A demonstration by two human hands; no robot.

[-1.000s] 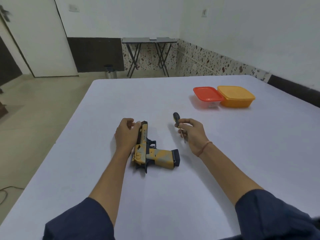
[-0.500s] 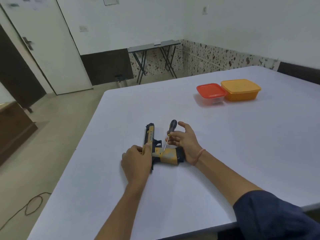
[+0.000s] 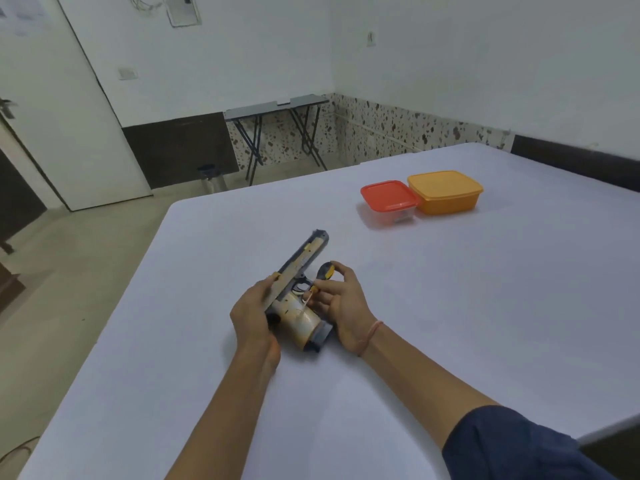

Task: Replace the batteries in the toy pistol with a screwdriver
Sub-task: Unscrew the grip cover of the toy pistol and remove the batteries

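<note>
Head view, single entry. Item one: toy pistol (image 3: 294,310), yellow and dark grey with worn paint. It is near the middle of the white table (image 3: 450,306), its dark butt plate down at the table top and its muzzle raised and pointing away toward the far left. Item two: left hand (image 3: 252,313), fingers curled round the rear of the pistol's upper part. This grip probably steadies the toy and turns the side of the handle upward for the tool. Item three: right hand (image 3: 343,306), pinching a small screwdriver (image 3: 326,271) with a black and yellow handle, thumb and forefinger low on it and the other fingers loosely spread. The thin shaft slants down to the yellow handle of the pistol. The tip appears to rest on that surface, though motion blur hides any screw or cover there, so whether it is seated cannot be told. Judged stage: early, battery cover not yet open, no batteries in sight. Item four: thin pink cord (image 3: 372,336) on the right wrist. Item five: two lidded boxes well apart from the hands, a clear one with a red lid (image 3: 388,197) touching an orange one (image 3: 445,192), perhaps kept aside for parts. Writing: none readable; a dark mark on the clear box is too small to make out.
</note>
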